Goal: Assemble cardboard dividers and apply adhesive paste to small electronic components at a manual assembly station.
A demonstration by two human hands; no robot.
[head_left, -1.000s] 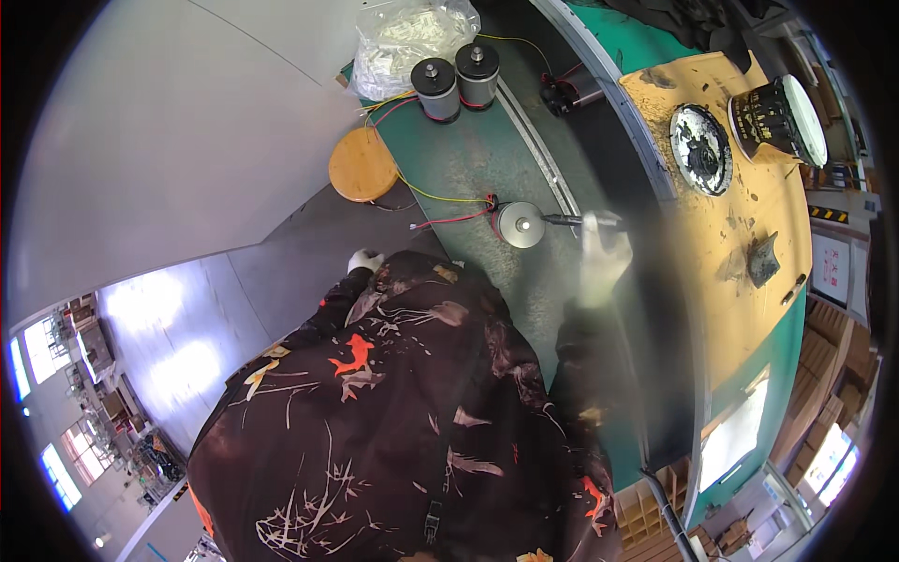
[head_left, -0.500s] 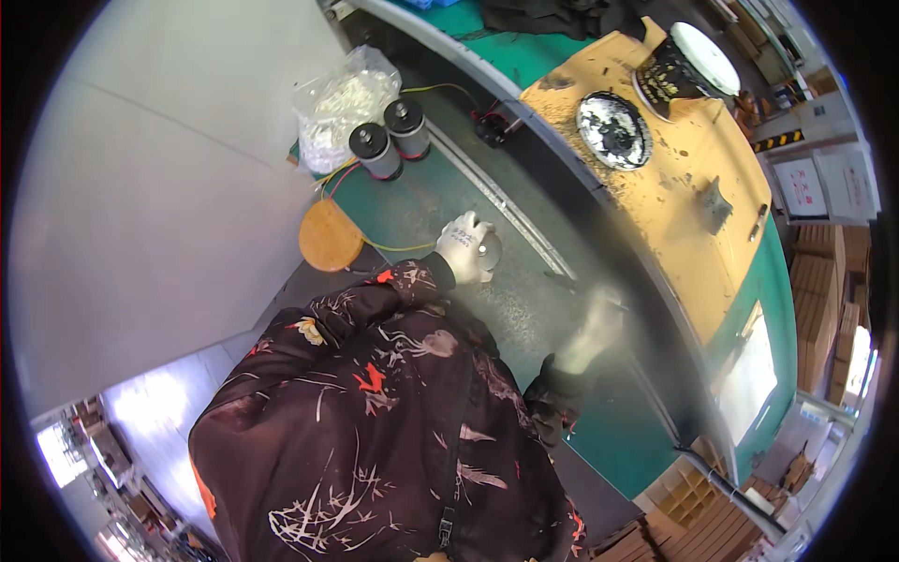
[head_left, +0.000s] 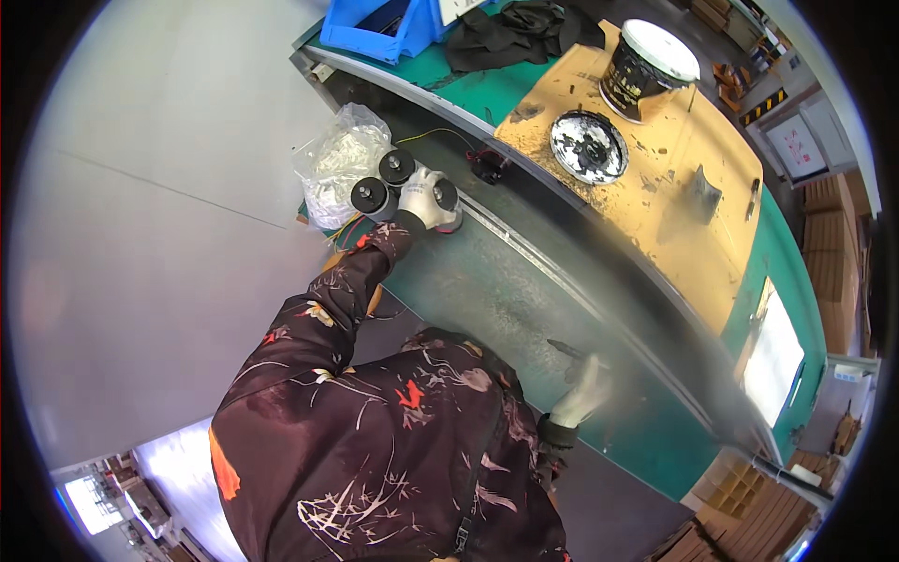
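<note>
My left hand (head_left: pixel 423 199), in a white glove, is wrapped round a cylindrical motor (head_left: pixel 448 195) with a dark top and a metal shaft. It stands upright on the green worktop (head_left: pixel 487 290). Right beside it are two similar motors, one (head_left: pixel 397 167) behind and one (head_left: pixel 369 196) to the left, each with a black cap. My right hand (head_left: pixel 584 391), also gloved, is over the worktop's nearer right part, blurred by a hazy patch. A dark slender tool (head_left: pixel 564 348) juts from its fingers; the exact kind does not show.
A clear plastic bag of pale pieces (head_left: pixel 342 159) lies left of the motors. A metal rail (head_left: pixel 524 248) crosses the worktop. On the raised shelf are a stained yellow board (head_left: pixel 693 253), a black bucket (head_left: pixel 646 80), a smeared round lid (head_left: pixel 588 147), dark cloth (head_left: pixel 520 36) and a blue bin (head_left: pixel 375 28).
My left hand has moved away to the far left with the motor, setting it beside the other two. My right hand and the dark tool have shifted nearer to me. The view has turned slightly.
</note>
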